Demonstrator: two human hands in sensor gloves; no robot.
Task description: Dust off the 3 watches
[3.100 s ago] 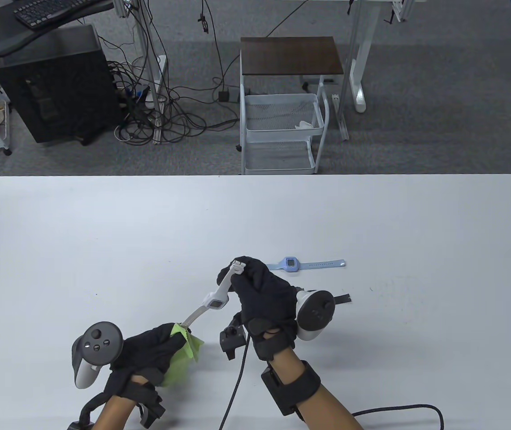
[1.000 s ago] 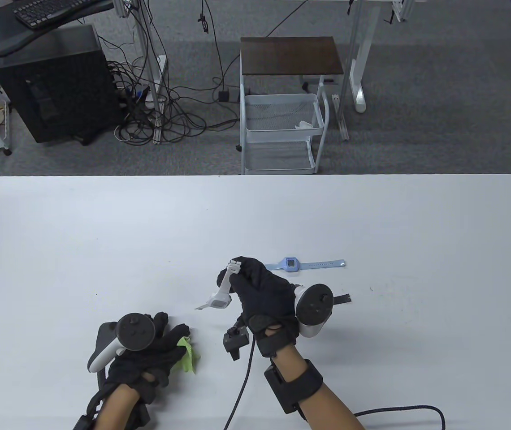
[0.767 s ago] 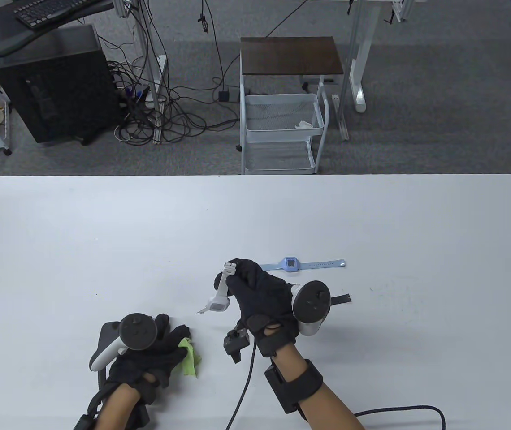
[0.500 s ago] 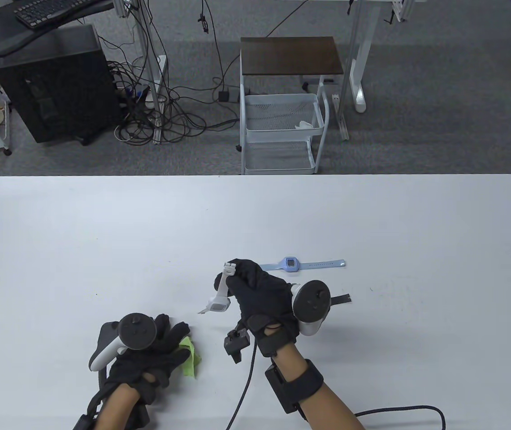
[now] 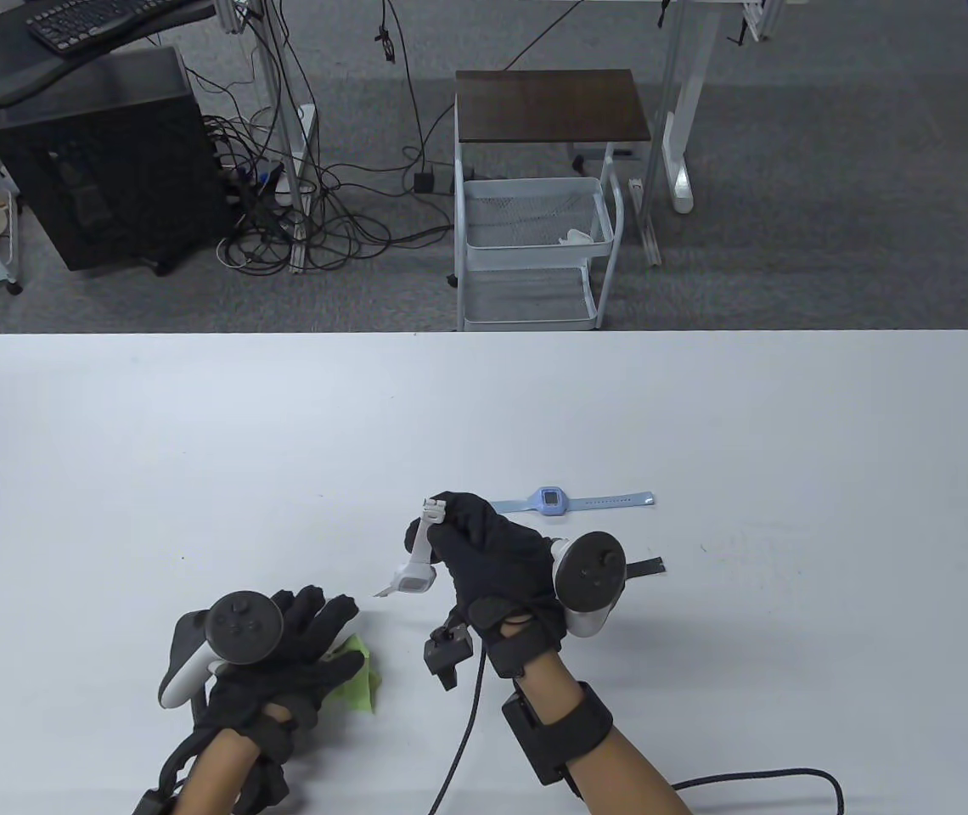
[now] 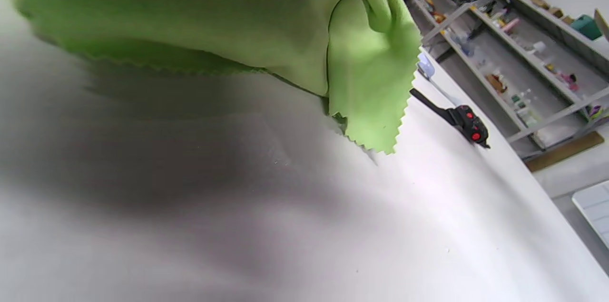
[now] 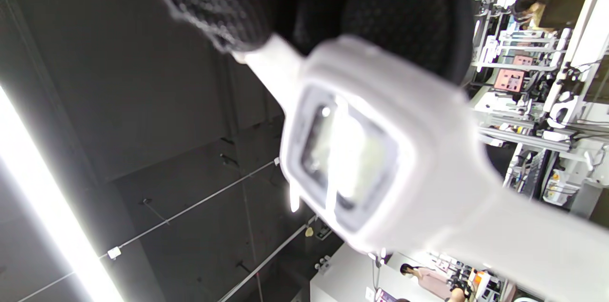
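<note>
Pinching the white watch (image 5: 416, 567) by its strap in the right hand (image 5: 501, 564), face up for wiping (cloth side), left hand (image 5: 297, 654) spread flat on the green cloth (image 5: 357, 679) on the surface (image 5: 705, 424).

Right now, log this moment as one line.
right hand: grips white watch | left hand: flat on green cloth | blue watch: on table

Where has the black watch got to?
In the left wrist view, the black watch with red buttons lies on the white table, beyond the green cloth. In the table view, the right hand mostly hides it.
</note>
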